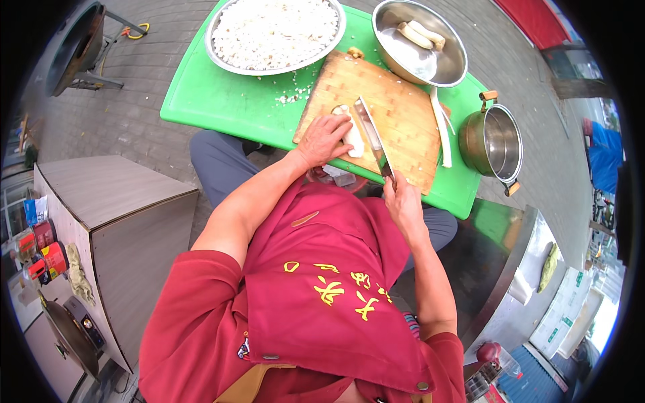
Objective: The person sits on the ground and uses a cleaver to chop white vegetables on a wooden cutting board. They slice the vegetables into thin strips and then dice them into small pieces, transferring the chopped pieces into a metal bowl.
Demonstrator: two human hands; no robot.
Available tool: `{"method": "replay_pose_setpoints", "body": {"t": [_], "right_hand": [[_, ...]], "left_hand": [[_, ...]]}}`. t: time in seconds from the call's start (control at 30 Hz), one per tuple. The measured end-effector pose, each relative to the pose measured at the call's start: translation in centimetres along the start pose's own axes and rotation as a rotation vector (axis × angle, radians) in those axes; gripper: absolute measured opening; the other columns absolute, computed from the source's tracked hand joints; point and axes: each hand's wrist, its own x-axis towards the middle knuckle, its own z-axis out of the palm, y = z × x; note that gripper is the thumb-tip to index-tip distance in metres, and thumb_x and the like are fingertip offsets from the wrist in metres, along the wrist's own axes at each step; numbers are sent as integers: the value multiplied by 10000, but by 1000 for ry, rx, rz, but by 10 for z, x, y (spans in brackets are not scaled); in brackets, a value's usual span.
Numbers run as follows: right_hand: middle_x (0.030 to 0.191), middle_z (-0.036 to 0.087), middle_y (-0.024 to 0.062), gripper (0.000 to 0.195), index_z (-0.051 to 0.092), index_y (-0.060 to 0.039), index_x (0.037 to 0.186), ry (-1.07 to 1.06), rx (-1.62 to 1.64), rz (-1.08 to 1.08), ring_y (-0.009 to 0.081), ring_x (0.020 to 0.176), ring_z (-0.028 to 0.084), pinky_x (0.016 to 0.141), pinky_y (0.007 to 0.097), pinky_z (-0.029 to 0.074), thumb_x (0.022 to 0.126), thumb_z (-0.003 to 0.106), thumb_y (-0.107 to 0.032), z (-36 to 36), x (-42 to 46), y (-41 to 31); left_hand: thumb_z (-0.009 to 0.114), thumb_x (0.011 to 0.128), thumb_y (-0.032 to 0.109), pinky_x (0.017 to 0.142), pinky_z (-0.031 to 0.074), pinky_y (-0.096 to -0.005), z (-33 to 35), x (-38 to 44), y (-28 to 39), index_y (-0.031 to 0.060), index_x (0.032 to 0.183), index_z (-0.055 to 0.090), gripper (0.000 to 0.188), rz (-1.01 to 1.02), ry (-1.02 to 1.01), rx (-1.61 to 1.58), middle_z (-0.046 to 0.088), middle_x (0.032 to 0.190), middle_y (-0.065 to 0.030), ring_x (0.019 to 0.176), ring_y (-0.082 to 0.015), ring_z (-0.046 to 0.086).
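On a wooden cutting board [403, 108], my left hand [325, 138] holds down a peeled pale root vegetable [355, 138] that looks like lotus root. Its fingers cover the left side of the piece. My right hand [404, 201] grips the handle of a broad kitchen knife [374, 133]. The blade stands on edge just right of the root, a small gap apart, its tip pointing away from me. Beyond the board, a steel bowl [456, 60] holds more whole pale roots [422, 35]. A large metal basin [214, 53] at the far left is heaped with white diced bits [274, 32].
The board lies on a green table [227, 108] with crumbs scattered near the basin. A long white strip [441, 131] lies along the board's right edge. Farther right stands a two-handled steel pot [468, 136]. A wood-panelled cabinet [146, 242] is at my left, a metal counter [524, 257] at my right.
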Motion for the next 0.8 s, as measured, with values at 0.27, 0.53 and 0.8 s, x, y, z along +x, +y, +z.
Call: {"method": "replay_pose_setpoints", "body": {"t": [0.27,0.53,0.8], "right_hand": [[708,631,286,66,638,-15,1013,52,21,-43,499,703,658,613,561,483,1018,619,-78,11,2,2],[703,635,277,85,644,-9,1012,-18,-24,-44,481,691,665,614,560,498,1026,614,-88,21,10,11],[740,661,304,192,655,26,1023,-110,-143,-119,526,736,670,675,590,535,1047,588,-152,14,29,16]], "left_hand": [[843,842,339,1083,457,-468,5,-1,-4,75,1324,668,577,3,28,-13,565,1362,-128,1265,-357,530],[867,815,335,1081,468,-450,7,-1,-7,80,1310,681,588,-18,32,-37,559,1343,-116,1252,-344,528],[884,794,329,1072,483,-442,7,-2,-6,82,1277,687,577,-44,26,-44,547,1335,-106,1239,-338,530]]}}
